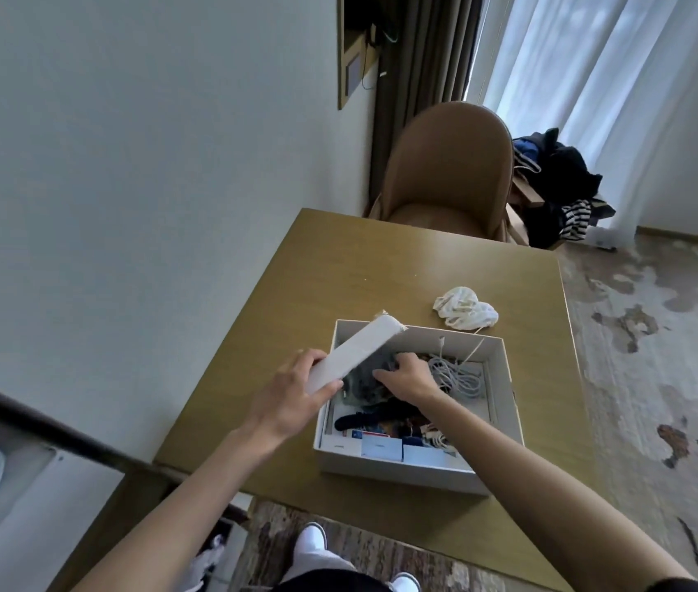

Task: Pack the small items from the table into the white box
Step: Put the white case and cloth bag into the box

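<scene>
White box [505, 403], lidless, is set on the wooden bench [338, 267] near its front edge; it is seen to hold a coil of grey cable [458, 376] at the far right, a grey bundle [364, 380] at the far left, a dark strap-like item [377, 416] across the middle, and cards [381, 447] with blue print along the near wall. A white slab [356, 352], long and flat, is held tilted over the box's left wall, its far end raised above the far left corner; what it is cannot be told. Left hand [291, 399] is closed round the near end of the slab, thumb on top and fingers beneath. Right hand [407, 376] is lowered inside the box, fingers curled down onto the grey bundle; whether the bundle is gripped or only pressed cannot be told. A crumpled white cloth [464, 311] is left on the bench just beyond the box's far wall, apart from it. A brown chair [445, 164] is placed at the far side of the bench, with dark clothes [561, 185] heaped to its right
</scene>
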Demonstrator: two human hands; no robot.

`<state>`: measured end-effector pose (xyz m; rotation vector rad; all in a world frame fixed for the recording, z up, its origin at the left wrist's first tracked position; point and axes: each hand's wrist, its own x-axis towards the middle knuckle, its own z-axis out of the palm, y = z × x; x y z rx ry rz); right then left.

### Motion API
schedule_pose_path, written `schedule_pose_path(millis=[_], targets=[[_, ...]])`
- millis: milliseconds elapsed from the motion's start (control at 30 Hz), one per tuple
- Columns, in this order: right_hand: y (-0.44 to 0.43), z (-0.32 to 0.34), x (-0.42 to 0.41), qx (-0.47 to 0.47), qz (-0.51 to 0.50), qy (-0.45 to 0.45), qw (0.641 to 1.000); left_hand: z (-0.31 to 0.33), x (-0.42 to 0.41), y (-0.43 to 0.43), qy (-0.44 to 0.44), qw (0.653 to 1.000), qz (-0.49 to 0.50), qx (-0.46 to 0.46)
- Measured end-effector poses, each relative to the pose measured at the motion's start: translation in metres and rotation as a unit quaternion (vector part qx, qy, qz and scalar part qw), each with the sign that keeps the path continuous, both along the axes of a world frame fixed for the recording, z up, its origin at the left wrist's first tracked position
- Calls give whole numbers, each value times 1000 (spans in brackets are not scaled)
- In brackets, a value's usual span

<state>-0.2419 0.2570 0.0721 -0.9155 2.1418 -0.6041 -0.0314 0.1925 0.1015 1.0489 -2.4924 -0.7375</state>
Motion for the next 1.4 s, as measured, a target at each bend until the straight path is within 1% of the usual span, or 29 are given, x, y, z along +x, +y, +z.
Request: schedule_pose_path(millis=[67,100,133,167,200,233,267,300,333,400,433,467,533,633,700,800,900,967,1067,1133,1200,1300,1400], targets=[[11,15,-11,-30,8,18,999,-3,-4,-3,-4,999,-28,-15],[19,23,-18,-47,9,17,999,-4,-8,-4,-4,999,-43,-21],[28,31,-27,-66,-2,-3,998,-5,-12,-4,-5,998,-59,-27],[39,38,-36,-88,-24,-60,994,-7,-17,-4,-7,996,-78,-34],[51,45,-44,-120,-52,-144,981,-8,-23,-3,-7,994,-99,-41],[63,51,-51,-147,-77,-223,961,-9,-30,-1,-6,991,-122,-49],[74,57,-57,-167,-92,-268,944,-10,-37,1,-5,988,-143,-57],[85,60,-63,-170,-91,-263,945,-12,-45,4,-6,984,-164,-66],[94,62,-67,-158,-75,-215,961,-14,-52,8,-12,980,-185,-76],[108,60,-70,-94,-35,-57,993,-19,-66,16,-33,967,-238,-86],[112,56,-71,-61,-14,8,998,-23,-73,21,-43,960,-264,-83],[114,53,-69,-38,4,51,998,-26,-79,25,-53,954,-286,-79],[118,45,-65,-15,42,91,995,-32,-90,33,-74,942,-321,-72],[117,35,-57,18,112,121,986,-40,-99,39,-120,928,-348,-61],[117,29,-53,47,150,130,979,-44,-99,39,-143,924,-352,-38],[116,21,-50,66,208,102,970,-44,-92,33,-159,916,-368,-14],[116,13,-48,82,265,66,958,-40,-80,29,-180,911,-368,54],[112,10,-49,97,292,44,950,-38,-72,28,-191,913,-348,94],[104,15,-56,97,324,48,940,-33,-64,25,-174,935,-292,100],[99,24,-64,52,314,76,945,-26,-64,22,-136,955,-244,96],[96,35,-75,-26,267,79,960,-16,-69,16,-96,970,-203,91],[88,49,-96,-145,121,29,982,-4,-85,1,-39,983,-153,88],[71,58,-122,-222,-21,-3,975,0,-111,-19,13,989,-118,88]])
